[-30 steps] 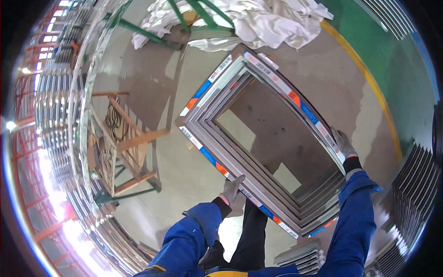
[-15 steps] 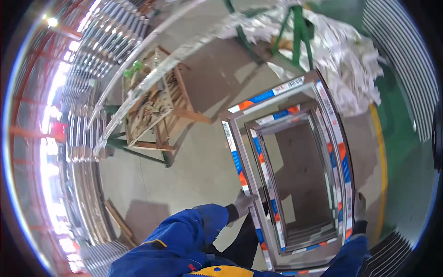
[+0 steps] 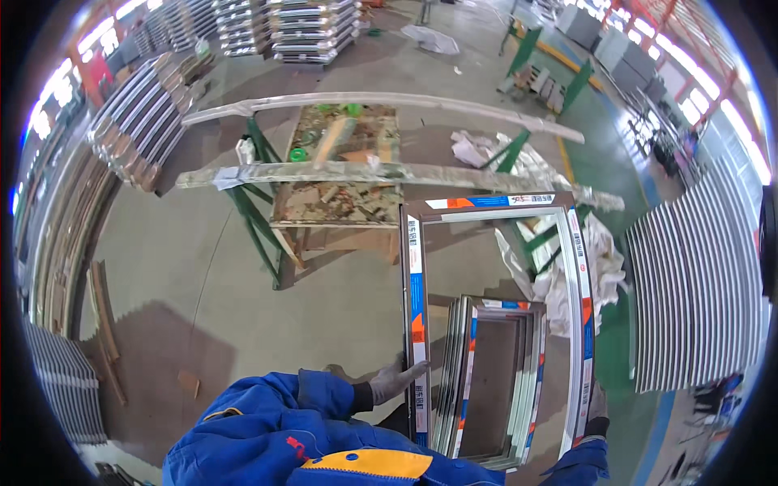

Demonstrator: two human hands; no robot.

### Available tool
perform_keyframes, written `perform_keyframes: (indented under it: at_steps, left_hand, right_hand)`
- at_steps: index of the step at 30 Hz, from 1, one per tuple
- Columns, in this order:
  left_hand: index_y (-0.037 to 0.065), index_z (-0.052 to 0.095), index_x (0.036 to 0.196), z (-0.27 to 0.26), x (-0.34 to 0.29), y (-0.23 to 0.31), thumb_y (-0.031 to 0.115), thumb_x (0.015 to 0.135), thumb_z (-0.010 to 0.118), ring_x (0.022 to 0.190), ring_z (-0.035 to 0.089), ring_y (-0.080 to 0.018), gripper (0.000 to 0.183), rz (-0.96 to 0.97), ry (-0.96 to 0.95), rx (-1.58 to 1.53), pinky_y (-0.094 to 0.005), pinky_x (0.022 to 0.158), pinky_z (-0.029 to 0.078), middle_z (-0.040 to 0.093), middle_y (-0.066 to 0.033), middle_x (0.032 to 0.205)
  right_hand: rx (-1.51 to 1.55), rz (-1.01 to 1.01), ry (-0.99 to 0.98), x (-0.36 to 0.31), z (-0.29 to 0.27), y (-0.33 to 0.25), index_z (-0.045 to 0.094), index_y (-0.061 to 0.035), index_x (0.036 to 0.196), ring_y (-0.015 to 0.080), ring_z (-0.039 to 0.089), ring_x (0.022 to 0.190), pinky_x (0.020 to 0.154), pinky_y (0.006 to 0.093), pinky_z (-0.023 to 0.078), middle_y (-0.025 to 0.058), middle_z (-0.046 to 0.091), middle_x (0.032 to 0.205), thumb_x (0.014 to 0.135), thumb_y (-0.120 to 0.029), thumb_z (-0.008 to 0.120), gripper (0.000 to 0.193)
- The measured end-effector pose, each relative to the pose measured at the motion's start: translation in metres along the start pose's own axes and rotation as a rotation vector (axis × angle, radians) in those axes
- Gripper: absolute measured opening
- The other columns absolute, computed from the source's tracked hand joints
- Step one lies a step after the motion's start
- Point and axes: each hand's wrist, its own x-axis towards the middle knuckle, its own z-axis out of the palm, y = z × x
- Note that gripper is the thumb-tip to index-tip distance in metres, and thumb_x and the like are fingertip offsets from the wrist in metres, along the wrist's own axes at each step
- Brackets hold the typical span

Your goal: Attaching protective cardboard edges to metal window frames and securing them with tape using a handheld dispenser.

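Observation:
A large rectangular window frame (image 3: pixel 417 304), dark brown with white, blue and orange tape along its sides, is held in front of me. My left hand (image 3: pixel 397 381), gloved in grey, grips its left side low down, fingers over the edge. At the lower right side, my right hand (image 3: pixel 598 402) is closed round the frame, its fingers partly hidden. Through the opening a stack of smaller window frames (image 3: pixel 466 356) shows below, with similar tape.
Ahead, two wrapped long rails (image 3: pixel 454 174) lie across green trestles (image 3: pixel 258 219). A wooden bin of scraps (image 3: pixel 332 202) stands between them. White plastic sheeting (image 3: pixel 604 275) lies on the right, beside stacked metal profiles (image 3: pixel 693 283). Wooden strips (image 3: pixel 104 316) lie on the left floor.
The view has swung, bringing the trestles and rails across the front. The held window frame now looks straighter and stands farther apart from the smaller frames. Both hands keep their hold.

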Motion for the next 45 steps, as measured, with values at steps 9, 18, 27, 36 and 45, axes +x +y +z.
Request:
perform_keyframes:
  at_steps: [9, 18, 27, 36, 45]
  left_hand:
    - [-0.003, 0.041, 0.15, -0.156, -0.011, 0.107, 0.057, 0.098, 0.065, 0.131, 0.055, -0.0277, 0.083, -0.015, 0.118, 0.066, -0.0415, 0.11, 0.044, 0.059, -0.0206, 0.14]
    - [-0.004, 0.05, 0.14, -0.258, 0.07, 0.145, 0.053, 0.096, 0.07, 0.115, 0.06, -0.0192, 0.075, 0.119, 0.252, -0.137, -0.0349, 0.099, 0.05, 0.065, -0.0134, 0.127]
    - [0.002, 0.053, 0.137, -0.4, 0.218, 0.194, 0.046, 0.097, 0.071, 0.101, 0.064, -0.0159, 0.062, 0.221, 0.328, -0.186, -0.0329, 0.087, 0.054, 0.067, -0.0081, 0.114]
    - [0.003, 0.064, 0.113, -0.552, 0.381, 0.266, 0.012, 0.084, 0.076, 0.08, 0.069, -0.0162, 0.033, 0.095, 0.228, -0.306, -0.0343, 0.068, 0.058, 0.071, -0.007, 0.092]
    - [-0.001, 0.061, 0.111, -0.612, 0.457, 0.293, 0.016, 0.084, 0.078, 0.075, 0.065, -0.0155, 0.037, 0.09, 0.233, -0.286, -0.0334, 0.065, 0.053, 0.068, -0.0091, 0.092]
  right_hand:
    - [-0.669, -0.445, -0.041, 0.058, 0.1, -0.137, 0.05, 0.0018, 0.145, 0.0363, 0.07, 0.104, 0.093, 0.0456, 0.055, 0.0226, 0.07, 0.118, 0.095, -0.008, 0.055, 0.052]
    - [0.1, -0.077, -0.212, 0.175, 0.218, -0.219, 0.051, 0.0019, 0.145, 0.016, 0.065, 0.096, 0.09, 0.0317, 0.052, 0.0065, 0.069, 0.114, 0.101, -0.032, 0.065, 0.058]
    - [-0.183, -0.354, -0.187, 0.214, 0.365, -0.449, 0.056, 0.0043, 0.139, 0.018, 0.066, 0.105, 0.093, 0.0327, 0.053, 0.0114, 0.07, 0.119, 0.074, -0.034, 0.086, 0.082]
    - [-0.434, -0.396, 0.086, 0.216, 0.514, -0.633, 0.059, 0.0042, 0.134, 0.0198, 0.068, 0.102, 0.092, 0.033, 0.053, 0.0137, 0.072, 0.115, 0.075, -0.029, 0.089, 0.074]
    - [-0.601, -0.392, 0.193, 0.202, 0.616, -0.736, 0.062, 0.0035, 0.12, 0.0333, 0.073, 0.097, 0.087, 0.0422, 0.057, 0.0229, 0.073, 0.108, 0.069, -0.036, 0.092, 0.072]
